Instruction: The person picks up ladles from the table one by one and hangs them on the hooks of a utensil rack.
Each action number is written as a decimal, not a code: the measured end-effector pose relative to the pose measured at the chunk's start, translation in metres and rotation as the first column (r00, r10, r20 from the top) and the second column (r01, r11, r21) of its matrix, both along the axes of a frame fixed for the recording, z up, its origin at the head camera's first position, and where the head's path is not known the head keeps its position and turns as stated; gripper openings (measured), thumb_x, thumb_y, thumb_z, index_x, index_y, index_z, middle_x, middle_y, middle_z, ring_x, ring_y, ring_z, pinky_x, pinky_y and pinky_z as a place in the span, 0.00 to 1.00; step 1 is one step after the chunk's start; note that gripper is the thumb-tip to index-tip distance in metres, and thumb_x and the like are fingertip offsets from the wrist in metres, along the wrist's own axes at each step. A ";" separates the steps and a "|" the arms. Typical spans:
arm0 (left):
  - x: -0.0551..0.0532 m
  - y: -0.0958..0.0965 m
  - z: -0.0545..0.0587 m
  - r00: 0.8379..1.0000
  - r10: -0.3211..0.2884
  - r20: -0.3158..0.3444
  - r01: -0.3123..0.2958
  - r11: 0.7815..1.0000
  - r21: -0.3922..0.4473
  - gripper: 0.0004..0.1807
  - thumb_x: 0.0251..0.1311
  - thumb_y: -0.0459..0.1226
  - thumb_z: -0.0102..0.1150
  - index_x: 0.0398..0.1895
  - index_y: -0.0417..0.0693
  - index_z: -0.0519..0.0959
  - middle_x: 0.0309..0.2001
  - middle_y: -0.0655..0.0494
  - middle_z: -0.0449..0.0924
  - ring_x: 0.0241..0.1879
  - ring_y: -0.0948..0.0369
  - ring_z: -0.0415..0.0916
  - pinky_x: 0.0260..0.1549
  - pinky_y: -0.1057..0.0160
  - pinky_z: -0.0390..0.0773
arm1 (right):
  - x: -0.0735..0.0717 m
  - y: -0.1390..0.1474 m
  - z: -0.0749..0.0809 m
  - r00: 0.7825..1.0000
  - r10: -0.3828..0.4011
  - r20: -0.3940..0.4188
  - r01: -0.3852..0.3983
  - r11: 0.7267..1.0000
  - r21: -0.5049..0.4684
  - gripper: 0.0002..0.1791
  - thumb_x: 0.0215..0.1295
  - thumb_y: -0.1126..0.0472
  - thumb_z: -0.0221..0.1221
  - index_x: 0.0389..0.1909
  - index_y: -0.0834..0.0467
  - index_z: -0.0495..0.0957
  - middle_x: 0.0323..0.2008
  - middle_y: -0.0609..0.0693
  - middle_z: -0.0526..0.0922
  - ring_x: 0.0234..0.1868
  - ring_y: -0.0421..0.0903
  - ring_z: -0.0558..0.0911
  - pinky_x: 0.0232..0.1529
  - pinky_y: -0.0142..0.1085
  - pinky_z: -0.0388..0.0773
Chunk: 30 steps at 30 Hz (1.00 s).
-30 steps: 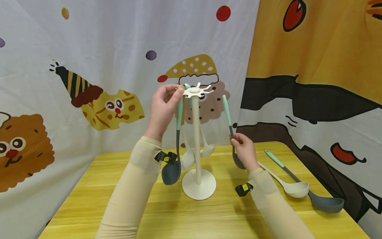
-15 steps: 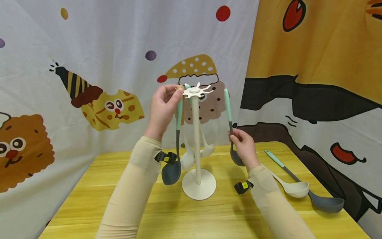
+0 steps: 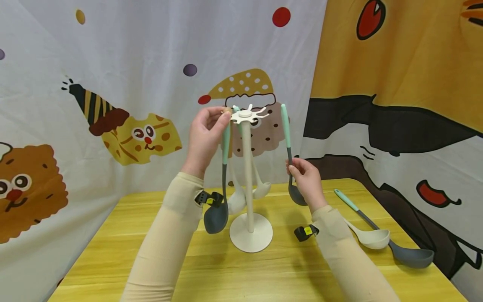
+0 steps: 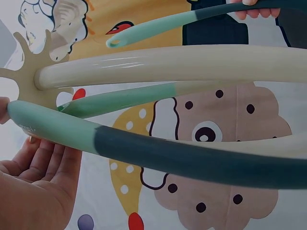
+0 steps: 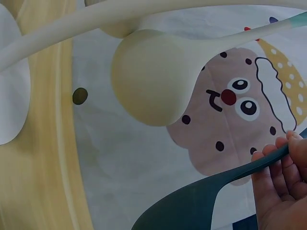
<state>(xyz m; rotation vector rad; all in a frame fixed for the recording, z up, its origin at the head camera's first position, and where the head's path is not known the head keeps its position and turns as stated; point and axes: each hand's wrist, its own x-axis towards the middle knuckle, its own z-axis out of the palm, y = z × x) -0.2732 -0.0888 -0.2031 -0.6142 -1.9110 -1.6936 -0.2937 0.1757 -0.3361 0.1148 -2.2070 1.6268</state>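
My left hand (image 3: 205,136) pinches the top of a mint-handled dark grey spoon (image 3: 216,219) at the left of the cream rack (image 3: 247,167). In the left wrist view, the thumb and fingers are at the end of that spoon's handle (image 4: 53,125), beside the rack's hooks (image 4: 29,79). My right hand (image 3: 309,180) grips a mint-handled ladle (image 3: 286,130) by its dark shaft, upright and above the table, to the rack's right. The ladle's dark bowl (image 5: 184,203) shows low in the right wrist view. Two pale utensils (image 3: 237,200) hang behind the pole.
A cream ladle (image 3: 373,239) and a dark grey ladle with a mint handle (image 3: 413,256) lie at the right of the wooden table (image 3: 226,277). The rack's round base (image 3: 250,243) stands mid-table. A printed curtain (image 3: 151,50) hangs behind.
My right hand has lifted the ladle, moving up and slightly left towards the rack. My left hand stays at the spoon's handle top.
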 end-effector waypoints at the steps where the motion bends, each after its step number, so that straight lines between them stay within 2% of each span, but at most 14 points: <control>1: 0.000 0.000 0.000 1.000 0.000 0.001 0.000 1.000 -0.001 0.21 0.68 0.46 0.59 0.55 0.41 0.76 0.51 0.52 0.80 0.50 0.60 0.77 0.53 0.59 0.75 | 0.000 -0.001 0.001 1.000 0.001 -0.001 -0.001 1.000 0.001 0.14 0.73 0.65 0.55 0.55 0.63 0.80 0.48 0.60 0.83 0.45 0.49 0.81 0.50 0.40 0.75; 14: 0.001 0.000 0.000 1.000 -0.004 0.000 0.004 1.000 0.005 0.21 0.68 0.46 0.59 0.55 0.41 0.76 0.50 0.53 0.80 0.50 0.60 0.77 0.52 0.59 0.75 | 0.006 -0.011 0.013 0.998 0.036 -0.055 -0.036 0.999 -0.007 0.13 0.72 0.66 0.56 0.53 0.64 0.80 0.46 0.60 0.83 0.44 0.48 0.82 0.51 0.41 0.78; 30: 0.000 0.001 0.001 1.000 -0.007 0.000 0.007 1.000 0.015 0.20 0.68 0.44 0.59 0.55 0.40 0.76 0.50 0.50 0.80 0.49 0.59 0.77 0.51 0.59 0.75 | 0.008 -0.019 0.014 0.995 0.056 -0.078 -0.056 0.998 0.006 0.13 0.72 0.66 0.56 0.53 0.64 0.81 0.44 0.61 0.83 0.44 0.52 0.81 0.51 0.42 0.76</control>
